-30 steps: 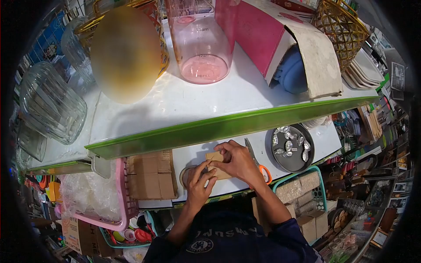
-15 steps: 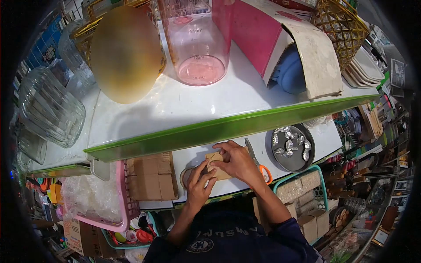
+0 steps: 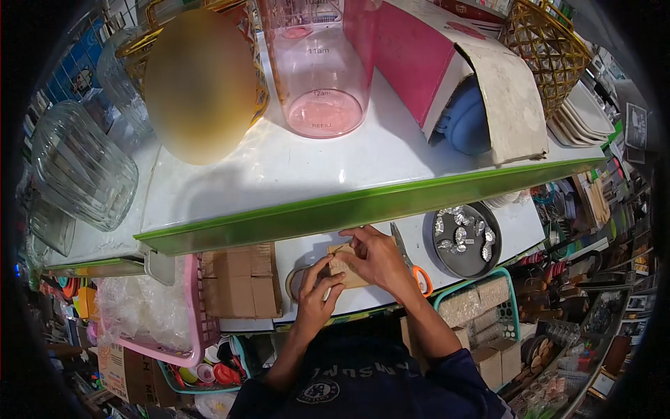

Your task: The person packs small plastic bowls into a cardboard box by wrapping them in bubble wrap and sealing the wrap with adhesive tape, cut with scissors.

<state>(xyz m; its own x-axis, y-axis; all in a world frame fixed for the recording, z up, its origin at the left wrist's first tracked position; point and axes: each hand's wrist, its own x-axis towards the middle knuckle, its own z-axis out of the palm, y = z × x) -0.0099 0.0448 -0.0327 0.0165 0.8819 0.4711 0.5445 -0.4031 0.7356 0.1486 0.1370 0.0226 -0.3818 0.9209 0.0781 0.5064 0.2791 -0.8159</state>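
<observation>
A small flat tan piece that looks like cardboard (image 3: pixel 357 281) lies on the white lower counter between my hands. My left hand (image 3: pixel 317 295) grips its left side with bent fingers. From the right, my right hand (image 3: pixel 377 260) pinches its upper part, and the fingertips of both hands nearly meet. The fingers cover much of the piece. A roll of tape (image 3: pixel 290 285) is beside my left hand, partly hidden. Scissors (image 3: pixel 423 279) with orange handles lie just right of my right hand. Farther right sits a round dark pan (image 3: pixel 457 264) with several crumpled foil pieces in it.
A shelf with a green edge (image 3: pixel 377 202) overhangs the counter, bearing glass jars (image 3: pixel 87 167), a pink bottle (image 3: pixel 324 112) and a pink box (image 3: pixel 419 63). Left is a brown carton (image 3: pixel 241 283) and a pink basket (image 3: pixel 199 328); right, a teal basket (image 3: pixel 516 307).
My hands stay almost in place around the tan piece, with only slight finger movement. The view has shifted very slightly.
</observation>
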